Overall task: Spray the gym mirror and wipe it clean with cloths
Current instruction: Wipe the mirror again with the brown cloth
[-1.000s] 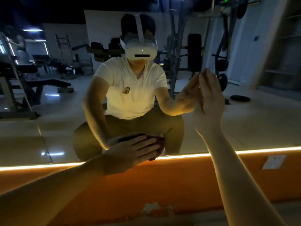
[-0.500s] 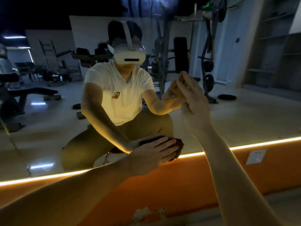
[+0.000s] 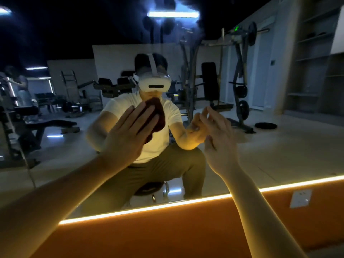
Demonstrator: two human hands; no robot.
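In the head view, the mirror (image 3: 279, 146) is filling the wall ahead. Its lower edge is running along a glowing light strip (image 3: 149, 208) above an orange wall panel (image 3: 167, 235), where a socket plate (image 3: 300, 198) is sitting off to the right. Bare glass is stretching left, right and above both hands. The left hand (image 3: 128, 135) is pressing a cloth (image 3: 157, 116) against the glass with straight, flat fingers, over the reflected person's chest. The right hand (image 3: 217, 138) is hanging relaxed and empty just beside it, fingertips meeting their reflection. The cloth is looking dark reddish-brown and bunched, poking out past the fingertips.
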